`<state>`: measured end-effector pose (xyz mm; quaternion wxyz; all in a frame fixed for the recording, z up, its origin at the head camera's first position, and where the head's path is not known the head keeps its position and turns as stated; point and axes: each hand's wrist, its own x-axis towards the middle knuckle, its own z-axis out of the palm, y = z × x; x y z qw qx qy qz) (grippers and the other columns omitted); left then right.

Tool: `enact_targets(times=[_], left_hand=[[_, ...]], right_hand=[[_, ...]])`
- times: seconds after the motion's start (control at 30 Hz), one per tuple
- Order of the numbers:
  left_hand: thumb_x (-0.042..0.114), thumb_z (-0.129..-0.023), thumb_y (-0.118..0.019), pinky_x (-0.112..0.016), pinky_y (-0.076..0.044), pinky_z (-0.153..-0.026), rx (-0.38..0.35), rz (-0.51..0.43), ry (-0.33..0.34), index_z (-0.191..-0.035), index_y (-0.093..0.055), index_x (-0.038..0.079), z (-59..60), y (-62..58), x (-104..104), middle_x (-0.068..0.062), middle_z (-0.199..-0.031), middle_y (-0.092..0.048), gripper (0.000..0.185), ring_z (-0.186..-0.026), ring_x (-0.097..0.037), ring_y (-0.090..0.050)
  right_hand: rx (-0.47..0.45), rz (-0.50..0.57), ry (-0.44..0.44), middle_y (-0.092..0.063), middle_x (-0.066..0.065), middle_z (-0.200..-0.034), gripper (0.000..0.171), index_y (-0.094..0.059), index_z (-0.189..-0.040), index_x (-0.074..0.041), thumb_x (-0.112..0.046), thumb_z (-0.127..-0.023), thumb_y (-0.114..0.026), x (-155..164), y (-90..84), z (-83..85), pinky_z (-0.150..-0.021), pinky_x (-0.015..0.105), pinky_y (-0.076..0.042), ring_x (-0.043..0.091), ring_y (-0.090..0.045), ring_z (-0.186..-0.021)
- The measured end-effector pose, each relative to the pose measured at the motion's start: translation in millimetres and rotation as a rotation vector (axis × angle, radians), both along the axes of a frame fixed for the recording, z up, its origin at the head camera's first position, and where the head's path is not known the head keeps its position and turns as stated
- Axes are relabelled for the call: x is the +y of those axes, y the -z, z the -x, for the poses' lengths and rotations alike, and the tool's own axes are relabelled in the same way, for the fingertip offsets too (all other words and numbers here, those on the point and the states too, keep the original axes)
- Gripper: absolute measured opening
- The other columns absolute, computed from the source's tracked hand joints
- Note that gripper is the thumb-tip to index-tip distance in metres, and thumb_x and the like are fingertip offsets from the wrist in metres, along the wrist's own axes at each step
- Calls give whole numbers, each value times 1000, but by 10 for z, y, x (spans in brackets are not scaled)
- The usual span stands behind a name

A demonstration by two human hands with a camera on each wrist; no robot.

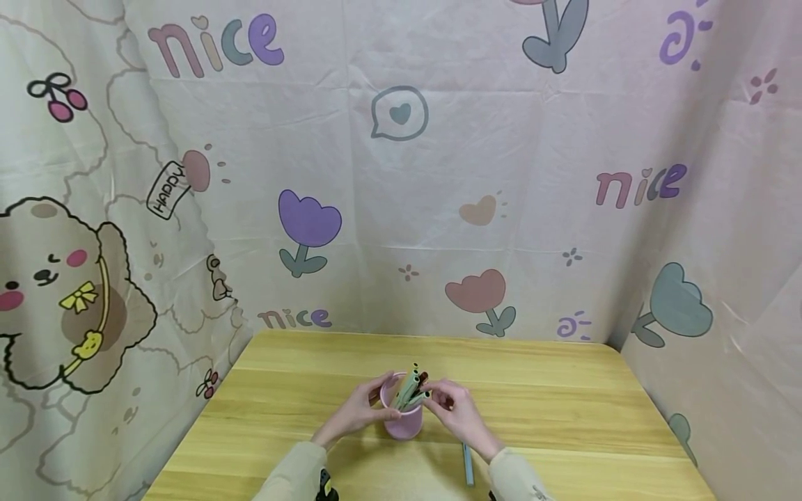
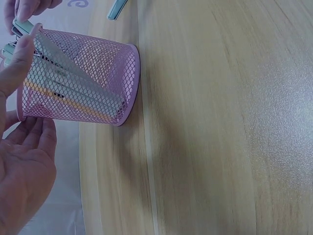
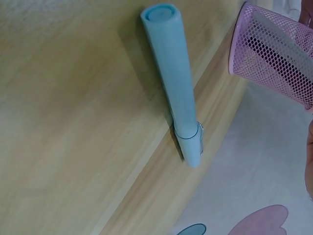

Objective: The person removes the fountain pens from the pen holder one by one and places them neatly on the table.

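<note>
A pink mesh pen cup [image 1: 402, 420] [image 2: 78, 78] [image 3: 276, 58] stands on the wooden table [image 1: 564, 417], holding several pens [image 1: 410, 390]. My left hand [image 1: 363, 410] [image 2: 22, 147] holds the cup's left side, thumb at the rim. On the other side, my right hand [image 1: 452, 407] pinches the top end of a pale green pen [image 1: 418, 399] [image 2: 19, 25] at the cup's mouth. A light blue pen [image 1: 467, 465] [image 3: 176, 93] lies flat on the table just right of the cup, under my right wrist.
A cartoon-printed cloth [image 1: 401, 174] hangs behind and on both sides of the table. The table's back edge [image 1: 426, 337] meets the cloth. Bare wood [image 2: 220, 122] spreads around the cup.
</note>
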<state>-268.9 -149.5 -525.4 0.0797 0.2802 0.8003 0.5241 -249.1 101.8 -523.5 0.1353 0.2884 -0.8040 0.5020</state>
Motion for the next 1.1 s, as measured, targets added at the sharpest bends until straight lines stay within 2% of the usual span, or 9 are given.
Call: enact_targets(times=[0.1, 0.33, 0.63, 0.73, 0.87, 1.1], left_hand=[[18, -86, -79, -58, -36, -118, -4, 2, -4, -151, -25, -14, -7, -6, 3, -36, -155, -35, 91, -141, -51, -42], [18, -86, -79, -59, -36, -118, -9, 6, -10, -152, -26, -13, -7, 2, 12, -36, -155, -35, 91, -140, -51, -43], [18, -86, -79, -59, -35, -118, -8, -1, -3, -151, -26, -14, 1, 1, 7, -36, -155, -34, 90, -141, -51, -41], [17, -86, -79, -58, -35, -119, -10, -3, -5, -151, -26, -14, -2, 0, 8, -35, -155, -34, 90, -141, -51, -41], [18, -86, -79, -58, -35, -119, -12, 0, -7, -151, -26, -14, -6, -3, 8, -35, -155, -35, 90, -141, -51, -41], [19, -86, -79, -59, -34, -119, -14, 11, -13, -152, -24, -14, -8, -6, 5, -35, -155, -34, 92, -142, -52, -40]], right_hand=[[31, -6, -4, -62, 3, -76, 20, -71, -107, -3, -5, -87, -73, -12, -12, -7, -51, 14, -48, -4, -48, -65], [-18, 2, -2, -61, 2, -74, 18, -70, -105, -5, -6, -88, -72, -15, -29, -26, -50, 14, -48, -5, -46, -64], [-3, 54, 5, -60, 5, -73, 18, -70, -106, -3, -7, -89, -72, 26, -62, -45, -49, 15, -46, -5, -45, -64], [-55, 70, 31, -60, 4, -75, 17, -70, -106, -4, -9, -90, -72, 32, -91, -57, -52, 14, -48, -5, -46, -65], [-122, 123, 58, -60, 5, -82, 16, -69, -106, -2, -8, -90, -71, 39, -149, -77, -61, 16, -58, -3, -50, -71], [-123, 234, 40, -60, 15, -90, 15, -66, -106, 5, 1, -91, -67, 83, -246, -97, -69, 17, -63, -1, -53, -79]])
